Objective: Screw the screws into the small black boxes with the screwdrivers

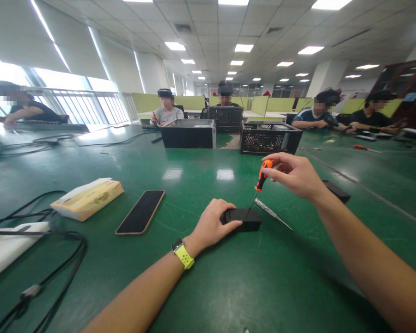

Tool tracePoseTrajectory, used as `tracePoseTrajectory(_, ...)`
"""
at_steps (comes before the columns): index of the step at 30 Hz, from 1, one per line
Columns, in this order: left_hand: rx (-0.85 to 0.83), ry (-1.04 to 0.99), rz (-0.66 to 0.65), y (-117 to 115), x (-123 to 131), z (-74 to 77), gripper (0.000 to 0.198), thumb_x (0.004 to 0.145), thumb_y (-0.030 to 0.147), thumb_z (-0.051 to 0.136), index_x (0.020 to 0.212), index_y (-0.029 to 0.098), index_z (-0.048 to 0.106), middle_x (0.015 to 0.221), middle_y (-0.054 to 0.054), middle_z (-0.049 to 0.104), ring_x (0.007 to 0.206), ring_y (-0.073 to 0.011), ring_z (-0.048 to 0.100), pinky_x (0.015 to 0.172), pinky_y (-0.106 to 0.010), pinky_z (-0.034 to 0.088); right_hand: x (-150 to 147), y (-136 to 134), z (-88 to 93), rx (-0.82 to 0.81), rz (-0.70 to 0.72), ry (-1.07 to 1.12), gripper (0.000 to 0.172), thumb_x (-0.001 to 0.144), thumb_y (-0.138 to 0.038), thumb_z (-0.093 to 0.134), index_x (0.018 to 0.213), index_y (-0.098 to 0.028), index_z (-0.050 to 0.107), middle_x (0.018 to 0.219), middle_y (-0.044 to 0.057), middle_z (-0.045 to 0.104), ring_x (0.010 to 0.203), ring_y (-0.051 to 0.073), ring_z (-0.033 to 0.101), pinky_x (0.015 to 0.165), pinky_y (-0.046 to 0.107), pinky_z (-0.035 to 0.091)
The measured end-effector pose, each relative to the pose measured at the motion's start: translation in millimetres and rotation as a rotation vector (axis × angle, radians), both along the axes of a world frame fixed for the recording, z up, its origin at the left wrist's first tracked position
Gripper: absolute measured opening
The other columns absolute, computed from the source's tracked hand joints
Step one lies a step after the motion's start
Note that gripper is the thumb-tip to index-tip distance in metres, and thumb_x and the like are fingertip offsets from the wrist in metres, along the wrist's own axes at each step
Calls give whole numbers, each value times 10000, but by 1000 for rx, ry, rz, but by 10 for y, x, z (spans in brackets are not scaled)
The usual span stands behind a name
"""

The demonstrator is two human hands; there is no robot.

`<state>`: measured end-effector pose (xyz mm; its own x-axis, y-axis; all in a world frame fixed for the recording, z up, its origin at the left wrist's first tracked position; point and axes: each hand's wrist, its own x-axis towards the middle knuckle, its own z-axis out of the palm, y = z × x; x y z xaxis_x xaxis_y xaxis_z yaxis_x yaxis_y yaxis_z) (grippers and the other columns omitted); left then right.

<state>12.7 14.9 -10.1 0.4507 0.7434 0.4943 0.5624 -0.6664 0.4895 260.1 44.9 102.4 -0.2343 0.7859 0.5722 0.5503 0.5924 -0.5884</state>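
On the green tabletop point(208, 277) lies a small black rectangular box point(250, 221). My left hand point(215, 223) grips its left end, thumb along the near side and fingers over the far side; a yellow-strapped watch is on that wrist. Between the fingertips of my right hand point(293, 175) is a screwdriver point(262, 175) with an orange and black handle. It stands tilted, its shaft running down to the top of the box; the exact spot under the tip is too small to make out. Just right of the box lies a second, slim screwdriver point(272, 213) with a clear handle.
A phone point(141, 212), a tissue pack point(88, 199), a white power strip point(12, 245) and black cables are on the left. Another black piece point(336, 190) lies behind my right forearm. Computer cases point(190, 134) stand across the table, with several people seated beyond.
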Motion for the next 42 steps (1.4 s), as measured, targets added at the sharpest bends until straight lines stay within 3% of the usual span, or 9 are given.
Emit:
tracePoseTrajectory(6,-7,-10,1,-6,3,-5,339,824,421,665,1068,192,611,1001,-60,617,939,-223,523,848,-354,433,2,-6,2,-18,24,17,377,795,-343,644,1130,-169,658,867,46,692,564,146,602,523,280,473)
tracePoseTrajectory(13,-25,-20,0,-16,8,18,328,819,392,673,1073,194,611,1014,-61,607,953,-224,526,859,-358,439,5,-19,3,38,-36,0,326,697,-449,750,827,-166,651,666,10,635,528,130,528,475,252,409)
tracePoseTrajectory(21,-30,-25,4,-16,10,12,322,816,382,678,1074,199,617,1015,-59,608,955,-223,527,858,-353,436,19,-11,2,64,-40,-82,394,801,-347,631,1154,-175,655,830,45,698,540,138,562,502,269,441)
tracePoseTrajectory(23,-31,-26,6,-15,10,8,321,814,383,681,1070,199,619,1012,-58,606,952,-222,526,853,-351,435,21,-17,7,48,-31,-73,358,789,-364,648,1094,-176,660,795,35,690,524,134,552,490,264,432)
tracePoseTrajectory(26,-32,-21,4,-11,12,6,326,813,385,683,1074,199,619,1008,-56,604,948,-220,523,851,-347,432,19,-30,10,34,-39,-55,283,730,-425,715,836,-178,624,662,4,633,497,121,509,456,244,389)
tracePoseTrajectory(29,-35,-19,2,-11,14,11,333,812,385,687,1075,193,617,1015,-56,603,951,-217,520,855,-345,430,12,-35,4,31,-62,-49,341,691,-457,749,700,-194,531,571,-25,563,482,110,468,438,230,352)
tracePoseTrajectory(33,-42,-19,2,-13,14,19,334,807,382,693,1074,198,616,1022,-56,602,960,-220,520,864,-349,429,-7,-48,3,27,-40,-13,284,728,-437,713,740,-197,563,599,-16,570,500,121,492,449,239,372)
tracePoseTrajectory(38,-43,-18,-3,-7,11,18,346,797,392,701,1075,204,617,1017,-56,603,951,-221,524,848,-346,434,-84,-114,13,0,72,252,208,754,-380,682,759,-217,552,648,-7,604,479,123,519,420,244,374)
tracePoseTrajectory(42,-37,-10,-9,-1,8,17,341,802,404,693,1072,209,616,1019,-56,600,954,-222,523,850,-349,435,-164,-138,-26,-34,130,271,203,744,-353,694,758,-209,552,641,-14,593,478,116,521,413,236,368)
